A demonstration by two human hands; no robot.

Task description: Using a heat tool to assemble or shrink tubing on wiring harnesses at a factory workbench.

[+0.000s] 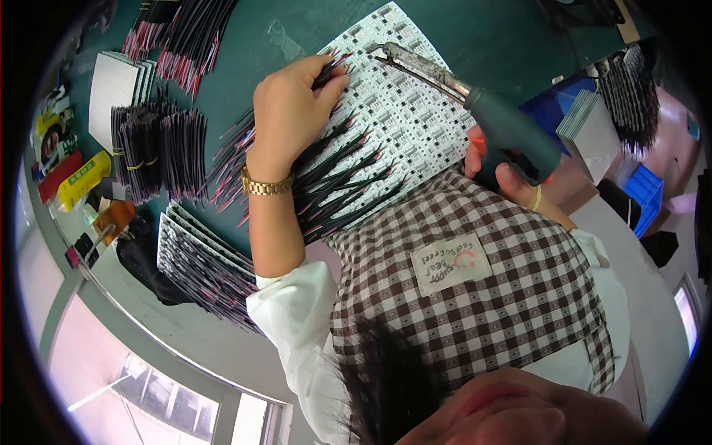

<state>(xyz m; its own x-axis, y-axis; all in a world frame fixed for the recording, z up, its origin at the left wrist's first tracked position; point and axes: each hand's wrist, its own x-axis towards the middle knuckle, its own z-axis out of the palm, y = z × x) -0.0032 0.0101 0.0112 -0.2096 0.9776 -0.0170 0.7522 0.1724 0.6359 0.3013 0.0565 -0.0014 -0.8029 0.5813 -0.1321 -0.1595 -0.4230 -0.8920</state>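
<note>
A white panel of many small circuit boards (419,122) lies slantwise in front of me. Along its left side, several black-and-red wires (337,185) lie with their ends on the boards. My left hand (291,107), with a gold watch at the wrist, rests over the panel's left edge. Its fingers pinch a black wire (325,76) whose tip is near the panel's upper left. In my right hand (512,184) is a dark soldering gun (512,130) with a red trigger. The gun's narrow metal tip hangs over the panel's upper part, to the right of my left fingers.
Bundles of black wires (148,152) lie at the left on the green tabletop (252,44), near stacked white boards (113,96). A stack of wired boards (200,271) sits nearer. Another wired stack (630,93) and a blue tray (644,194) are at the right.
</note>
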